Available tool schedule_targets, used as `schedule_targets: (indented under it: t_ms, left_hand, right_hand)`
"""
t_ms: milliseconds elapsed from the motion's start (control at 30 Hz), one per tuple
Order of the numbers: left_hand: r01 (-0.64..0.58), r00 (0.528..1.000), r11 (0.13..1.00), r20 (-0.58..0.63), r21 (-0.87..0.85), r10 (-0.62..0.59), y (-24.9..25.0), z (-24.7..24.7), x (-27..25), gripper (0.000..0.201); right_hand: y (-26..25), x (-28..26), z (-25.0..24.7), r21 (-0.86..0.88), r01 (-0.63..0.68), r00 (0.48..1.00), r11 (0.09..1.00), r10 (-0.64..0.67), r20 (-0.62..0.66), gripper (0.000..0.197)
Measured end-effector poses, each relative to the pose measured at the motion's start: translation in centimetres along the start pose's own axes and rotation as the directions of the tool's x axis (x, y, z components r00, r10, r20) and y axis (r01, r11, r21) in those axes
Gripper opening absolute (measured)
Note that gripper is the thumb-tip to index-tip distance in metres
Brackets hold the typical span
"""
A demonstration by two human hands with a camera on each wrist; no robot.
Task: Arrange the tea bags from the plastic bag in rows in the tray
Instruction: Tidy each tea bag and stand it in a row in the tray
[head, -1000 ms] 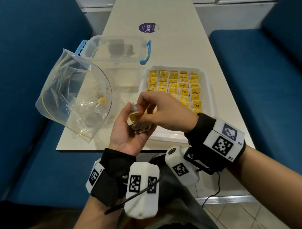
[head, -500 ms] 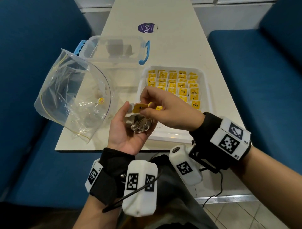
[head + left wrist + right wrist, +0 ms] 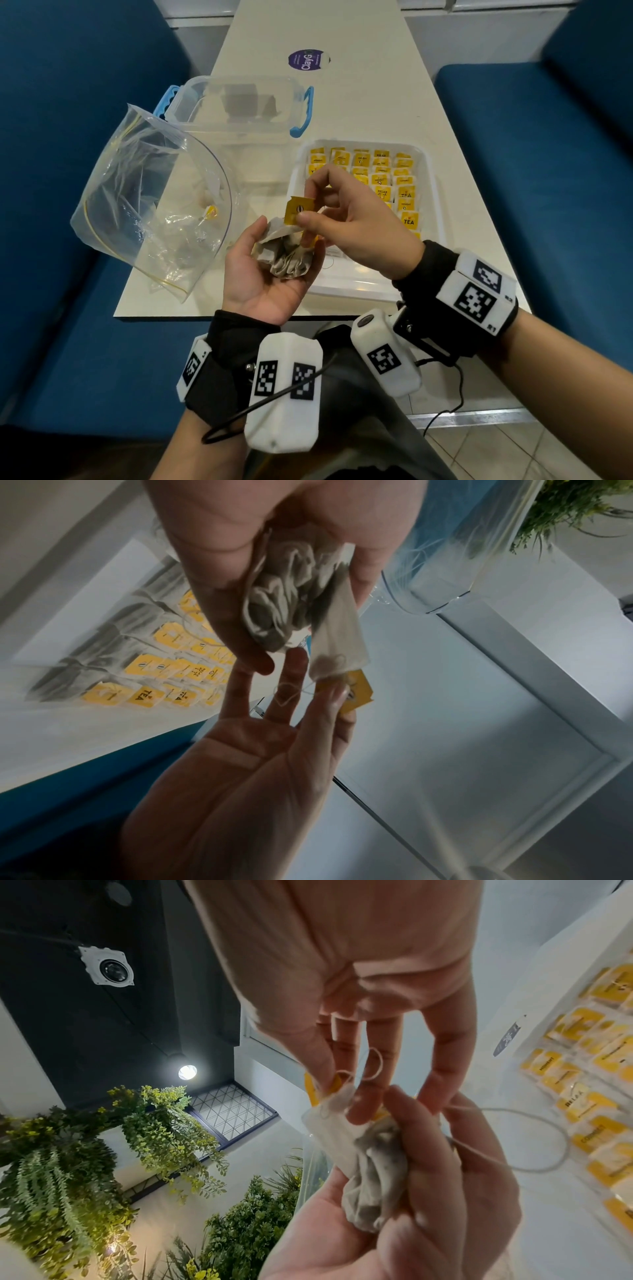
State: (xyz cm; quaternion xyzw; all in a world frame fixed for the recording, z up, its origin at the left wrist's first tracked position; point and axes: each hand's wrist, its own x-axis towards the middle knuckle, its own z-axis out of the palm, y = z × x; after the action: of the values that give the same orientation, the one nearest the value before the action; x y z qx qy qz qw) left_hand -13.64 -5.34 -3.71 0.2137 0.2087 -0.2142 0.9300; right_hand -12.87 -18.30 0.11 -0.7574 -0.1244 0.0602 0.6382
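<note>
A clump of tea bags [image 3: 286,257], grey-white and crumpled, cupped in the upturned left hand [image 3: 263,274] just off the near edge of the table [image 3: 359,85], fingers curled up around the bundle. One yellow tag [image 3: 298,212] lifted clear of the clump, pinched between thumb and forefinger of the right hand [image 3: 356,219], with its tea bag [image 3: 337,639] trailing from the tag down into the bundle. Remaining right fingers loosely spread; a loop of white string [image 3: 534,1139] hanging beside them in the right wrist view.

Directly beyond the hands, a white tray [image 3: 435,205] on the table, holding rows of tea bags [image 3: 383,178] with yellow tags facing up, some printed "TEA" and "RELAX"; near part of the tray hidden behind the right hand. To the left of the tray, a clear plastic bag [image 3: 137,205] lying open and crumpled at the table's left edge, partly overhanging it, one yellow tag [image 3: 211,211] visible inside. Behind bag and tray, a clear lidded container [image 3: 239,106] with blue clip handles, and farther up the table a round purple sticker [image 3: 306,60]. Blue bench seats [image 3: 531,171] on either side of the table. White marker-printed camera units strapped at both wrists over black bands.
</note>
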Motion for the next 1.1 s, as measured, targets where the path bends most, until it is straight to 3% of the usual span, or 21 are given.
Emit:
schedule_targets:
  t_ms: [133,267,467,567,700,833,1033,1100]
  left_hand:
    - [0.021,1.000,1.000,-0.011,0.017,-0.021,0.1,0.0,0.1,0.040]
    - [0.039,0.999,0.999,-0.001,-0.013,-0.039,0.3,-0.1,0.4,0.067]
    - [0.010,1.000,1.000,0.018,-0.023,-0.010,0.1,-0.1,0.7,0.039]
    - [-0.004,1.000,1.000,0.003,-0.006,0.004,0.0,0.0,0.7,0.030]
    - [-0.007,1.000,1.000,-0.017,0.003,0.008,0.0,0.1,0.6,0.038]
    - [0.002,0.998,1.000,-0.060,-0.022,-0.003,0.2,-0.7,0.8,0.054]
    - [-0.023,0.995,0.999,-0.099,-0.028,0.020,0.6,-1.4,0.4,0.012]
    - [-0.024,0.996,0.999,-0.091,-0.022,0.022,0.7,-1.5,0.1,0.012]
  right_hand:
    - [0.1,0.1,0.1,0.057,-0.061,0.998,0.997,0.063,-0.031,0.027]
    - [0.0,0.0,0.2,0.048,-0.092,0.993,0.995,0.096,-0.071,0.027]
    - [-0.2,-0.3,0.3,-0.052,-0.083,0.992,0.995,0.077,-0.100,0.013]
    - [-0.5,-0.2,-0.1,-0.164,-0.051,0.996,0.985,0.037,-0.085,0.018]
    - [-0.8,0.2,-0.9,-0.265,-0.079,0.996,0.961,0.068,-0.051,0.026]
    - [-1.4,0.7,-1.9,-0.329,-0.142,0.989,0.934,0.117,-0.093,0.022]
    - [-2.8,1.4,-3.2,-0.385,-0.126,0.989,0.914,0.148,0.027,0.009]
    - [-2.9,1.7,-3.3,-0.441,-0.110,0.988,0.891,0.147,0.051,0.010]
